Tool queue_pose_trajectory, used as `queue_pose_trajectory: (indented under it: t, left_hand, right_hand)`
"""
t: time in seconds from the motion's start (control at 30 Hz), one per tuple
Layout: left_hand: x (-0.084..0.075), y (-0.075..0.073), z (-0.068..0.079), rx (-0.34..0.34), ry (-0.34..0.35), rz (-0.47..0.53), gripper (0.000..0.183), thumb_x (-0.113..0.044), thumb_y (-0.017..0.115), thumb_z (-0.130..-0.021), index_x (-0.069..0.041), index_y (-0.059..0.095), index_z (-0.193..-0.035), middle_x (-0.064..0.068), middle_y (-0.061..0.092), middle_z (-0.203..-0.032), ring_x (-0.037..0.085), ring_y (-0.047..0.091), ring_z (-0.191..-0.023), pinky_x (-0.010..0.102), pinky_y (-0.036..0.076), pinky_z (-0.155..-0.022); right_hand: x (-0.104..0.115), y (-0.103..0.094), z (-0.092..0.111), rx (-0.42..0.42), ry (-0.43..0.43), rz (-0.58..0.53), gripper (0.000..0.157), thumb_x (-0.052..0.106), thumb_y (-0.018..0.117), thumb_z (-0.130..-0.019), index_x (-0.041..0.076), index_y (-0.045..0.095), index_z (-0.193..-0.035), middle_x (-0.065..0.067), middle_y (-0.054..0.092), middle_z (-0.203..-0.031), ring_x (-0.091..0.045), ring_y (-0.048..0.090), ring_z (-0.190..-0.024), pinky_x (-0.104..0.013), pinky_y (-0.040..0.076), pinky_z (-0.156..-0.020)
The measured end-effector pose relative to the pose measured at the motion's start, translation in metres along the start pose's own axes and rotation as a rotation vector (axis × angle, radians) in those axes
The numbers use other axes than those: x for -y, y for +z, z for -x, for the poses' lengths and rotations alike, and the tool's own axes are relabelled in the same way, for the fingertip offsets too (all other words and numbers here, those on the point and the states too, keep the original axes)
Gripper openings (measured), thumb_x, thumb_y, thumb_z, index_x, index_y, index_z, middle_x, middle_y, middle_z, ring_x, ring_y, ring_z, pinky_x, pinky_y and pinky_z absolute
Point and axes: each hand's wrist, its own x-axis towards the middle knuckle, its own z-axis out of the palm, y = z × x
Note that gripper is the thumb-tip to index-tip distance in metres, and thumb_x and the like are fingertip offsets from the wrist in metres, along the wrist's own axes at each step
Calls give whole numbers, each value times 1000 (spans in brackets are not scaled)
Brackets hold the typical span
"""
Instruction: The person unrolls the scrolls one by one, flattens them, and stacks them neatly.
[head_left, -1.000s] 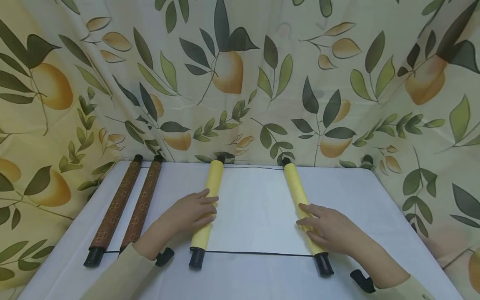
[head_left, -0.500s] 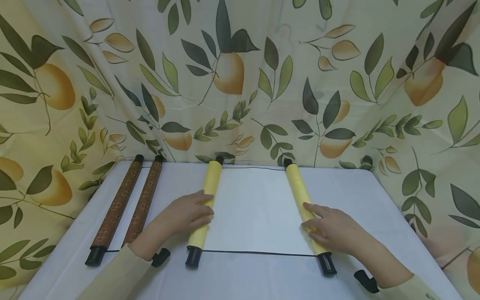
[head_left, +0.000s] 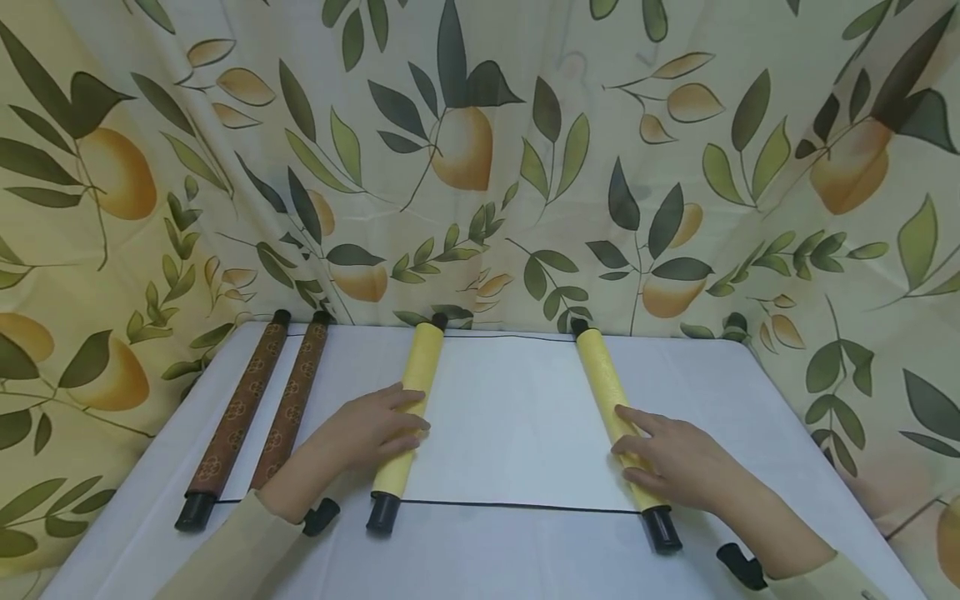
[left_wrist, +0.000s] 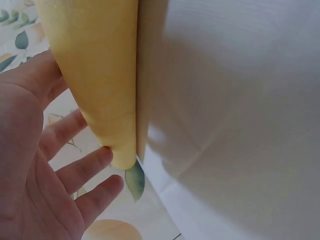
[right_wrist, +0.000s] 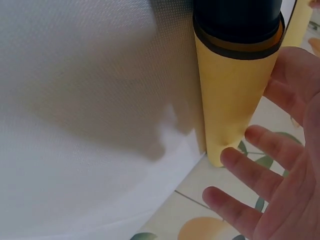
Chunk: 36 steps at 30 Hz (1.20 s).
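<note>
A scroll lies partly unrolled on the white table, its white sheet (head_left: 517,425) spread between two yellow rolls with black end knobs. On the left yellow roll (head_left: 423,354) rests my left hand (head_left: 375,427), fingers extended across it. My right hand (head_left: 678,458) touches the right yellow roll (head_left: 600,367) with its fingers spread. In the left wrist view the fingertips meet the side of the yellow paper (left_wrist: 97,75), not wrapped round it. The right wrist view shows loosely bent fingers beside the roll (right_wrist: 232,95), below its black knob (right_wrist: 237,20).
To the left lies a second scroll with two brown, flower-patterned rolls (head_left: 236,408); my left forearm covers part of the nearer one. A fruit-and-leaf printed cloth (head_left: 480,167) hangs behind the table (head_left: 697,375). Black wrist straps show on both arms.
The yellow rolls have moved apart, the left one a little leftward and the right one rightward, both hands moving with them. More of the white sheet shows between them.
</note>
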Motion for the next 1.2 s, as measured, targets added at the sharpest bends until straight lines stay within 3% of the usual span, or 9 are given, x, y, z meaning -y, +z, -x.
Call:
queue_pose_trajectory:
  t: [0.2,0.43,0.63,0.77,0.93,1.2]
  left_hand:
    - [1,2,3,-18,-1,-24,26,-40,61,-98,-23,74,-113,10,55,-144,34,48,-136,47,40,-111]
    - [1,4,6,-42,-40,2,19,-38,64,-96,-26,71,-109,8,52,-146,32,49,-134,47,44,-106]
    - [1,4,6,-37,-53,7,17,-32,62,-98,-24,71,-110,6,51,-150,38,48,-135,50,41,-109]
    - [1,4,6,-36,-67,-2,19,-30,63,-97,-25,75,-111,5,52,-148,36,50,-132,49,43,-107]
    - [0,3,4,-27,-84,-6,17,-31,65,-95,-27,78,-106,6,53,-147,35,52,-129,48,45,-104]
    - [0,4,4,-63,-109,-69,13,-36,69,-92,-26,76,-98,8,56,-139,28,63,-100,39,52,-77]
  right_hand:
    - [0,3,2,-4,-8,-5,27,32,76,-85,32,75,-112,-14,50,-148,-37,57,-124,-56,50,-94]
    - [-2,3,6,-21,-5,-20,27,41,77,-84,31,73,-109,-16,51,-147,-39,58,-122,-58,50,-92]
    - [-3,4,6,-5,8,-17,28,32,77,-84,31,75,-111,-16,50,-147,-39,58,-122,-57,51,-92]
    - [-4,5,7,-3,14,-13,25,29,75,-84,33,76,-109,-15,51,-147,-39,58,-122,-57,51,-92]
    - [-7,8,9,-15,11,-13,22,40,77,-83,34,74,-104,-16,51,-147,-39,60,-119,-57,52,-89]
    - [-6,10,8,-12,58,-18,22,39,79,-81,35,73,-101,-15,49,-148,-38,61,-118,-55,53,-86]
